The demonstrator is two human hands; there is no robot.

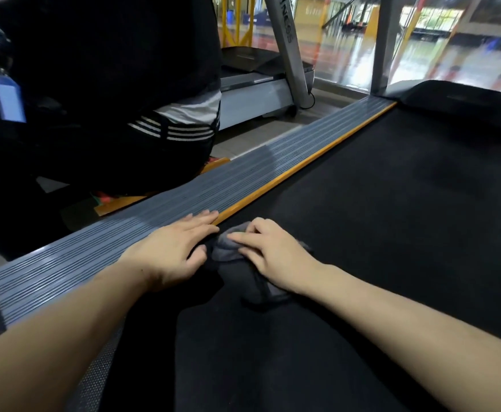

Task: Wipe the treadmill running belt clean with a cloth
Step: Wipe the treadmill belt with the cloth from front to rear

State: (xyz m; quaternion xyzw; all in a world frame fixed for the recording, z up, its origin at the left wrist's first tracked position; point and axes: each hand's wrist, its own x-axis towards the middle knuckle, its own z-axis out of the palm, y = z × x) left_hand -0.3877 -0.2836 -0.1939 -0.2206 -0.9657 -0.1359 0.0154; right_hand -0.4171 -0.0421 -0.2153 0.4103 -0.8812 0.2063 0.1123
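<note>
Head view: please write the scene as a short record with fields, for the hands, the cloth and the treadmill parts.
left hand: open, lies flat across the grey ribbed side rail, fingertips at the orange strip
right hand: fingers bent, presses on the cloth
cloth: dark grey, bunched, on the belt near its left edge
running belt: black
background: person in dark clothes beside the rail; a second treadmill beyond
</note>
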